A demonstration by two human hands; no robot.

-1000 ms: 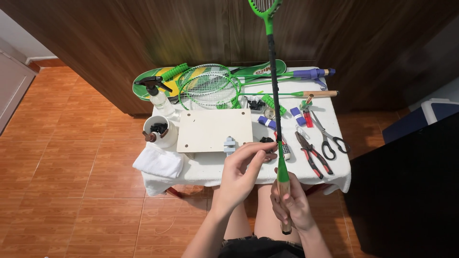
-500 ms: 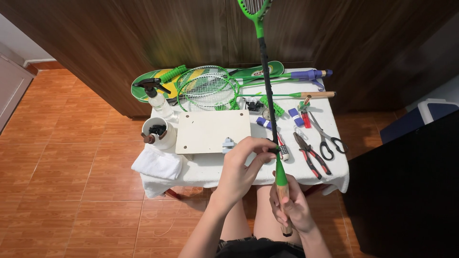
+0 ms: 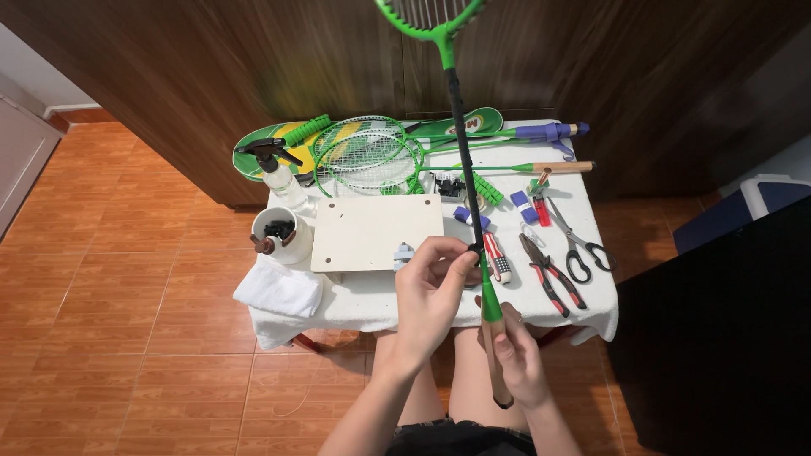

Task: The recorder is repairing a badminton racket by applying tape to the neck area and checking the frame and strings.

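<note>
Right hand at 6 o'clock, fingers wrapped around bare wooden handle of green racket, held upright. Left hand just above, fingertips pinching thin black shaft near green cone. Beyond, white-clothed table: flat cream board at 11 o'clock, red-handled pliers and scissors at 2 o'clock. Farthest, strung green rackets, spray bottle.

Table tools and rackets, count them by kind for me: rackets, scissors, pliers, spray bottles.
Rackets: 3, one held upright in both hands, two lying overlapped on the table
Scissors: 1
Pliers: 1
Spray bottles: 1
Total: 6
</note>
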